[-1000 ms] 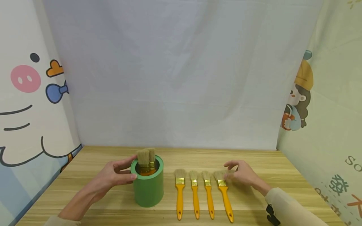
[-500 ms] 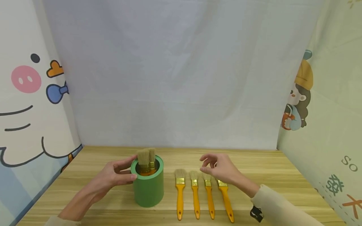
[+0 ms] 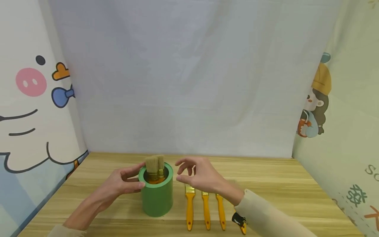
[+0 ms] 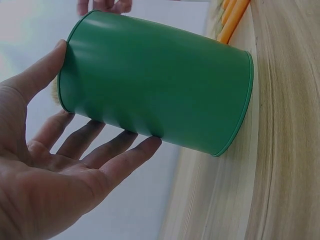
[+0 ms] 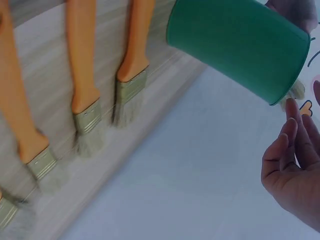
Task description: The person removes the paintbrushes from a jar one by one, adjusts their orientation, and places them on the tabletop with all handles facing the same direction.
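A green can (image 3: 157, 197) stands on the wooden table (image 3: 266, 184) with two bristle brushes (image 3: 154, 164) upright in it. My left hand (image 3: 138, 177) grips the can at its rim, thumb on the near side and fingers along the far side; the left wrist view shows the same hold on the can (image 4: 165, 95). My right hand (image 3: 177, 171) hovers just right of the can's top, fingers loosely curled, holding nothing. Several yellow-handled brushes (image 3: 205, 209) lie side by side under my right forearm, their bristles partly hidden. The right wrist view shows the can (image 5: 235, 40) and the brushes' ferrules (image 5: 87, 117).
White cloth walls with cartoon prints close in the back and both sides. Bare wood shows right of the brush row and behind the can. The fourth brush (image 3: 242, 227) is mostly covered by my sleeve.
My right hand has travelled left from the rightmost brush, across the row, to beside the can's top. The left hand and can have stayed put.
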A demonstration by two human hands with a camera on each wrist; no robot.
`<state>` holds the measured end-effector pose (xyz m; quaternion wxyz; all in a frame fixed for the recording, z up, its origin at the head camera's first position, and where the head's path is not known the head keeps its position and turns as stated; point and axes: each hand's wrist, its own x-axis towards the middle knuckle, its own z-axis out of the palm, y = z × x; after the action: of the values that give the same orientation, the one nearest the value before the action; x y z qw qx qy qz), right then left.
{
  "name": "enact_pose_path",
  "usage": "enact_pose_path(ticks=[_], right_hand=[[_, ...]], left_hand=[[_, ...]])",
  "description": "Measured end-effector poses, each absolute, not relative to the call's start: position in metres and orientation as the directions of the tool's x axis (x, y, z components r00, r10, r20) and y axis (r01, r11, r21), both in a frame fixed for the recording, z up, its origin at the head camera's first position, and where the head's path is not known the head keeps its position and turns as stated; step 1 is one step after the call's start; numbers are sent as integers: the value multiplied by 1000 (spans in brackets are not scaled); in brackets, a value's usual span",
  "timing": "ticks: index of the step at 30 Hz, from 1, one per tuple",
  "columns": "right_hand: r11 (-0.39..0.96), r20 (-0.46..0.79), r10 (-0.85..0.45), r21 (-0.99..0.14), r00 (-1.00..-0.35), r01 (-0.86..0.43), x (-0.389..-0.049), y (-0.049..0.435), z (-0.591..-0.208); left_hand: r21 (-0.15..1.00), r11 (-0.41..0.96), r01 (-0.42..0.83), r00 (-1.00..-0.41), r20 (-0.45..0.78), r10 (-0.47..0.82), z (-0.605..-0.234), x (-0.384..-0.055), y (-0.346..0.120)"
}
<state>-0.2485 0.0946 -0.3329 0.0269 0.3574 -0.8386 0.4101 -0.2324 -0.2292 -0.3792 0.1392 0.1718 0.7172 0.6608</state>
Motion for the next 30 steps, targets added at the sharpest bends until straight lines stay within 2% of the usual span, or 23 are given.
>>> enact_pose_path(ticks=[7, 18, 30], right_hand=[[385, 373, -597, -643, -710, -662, -254, 62, -331], [455, 261, -602, -664, -754, -593, -255, 35, -331], [490, 407, -582, -515, -704, -703, -260, 19, -340]], left_hand=[[995, 66, 69, -897, 33, 441, -379, -233, -229], [996, 69, 59, -898, 23, 439, -379, -234, -226], [996, 58, 68, -891, 34, 453, -381, -236, -227]])
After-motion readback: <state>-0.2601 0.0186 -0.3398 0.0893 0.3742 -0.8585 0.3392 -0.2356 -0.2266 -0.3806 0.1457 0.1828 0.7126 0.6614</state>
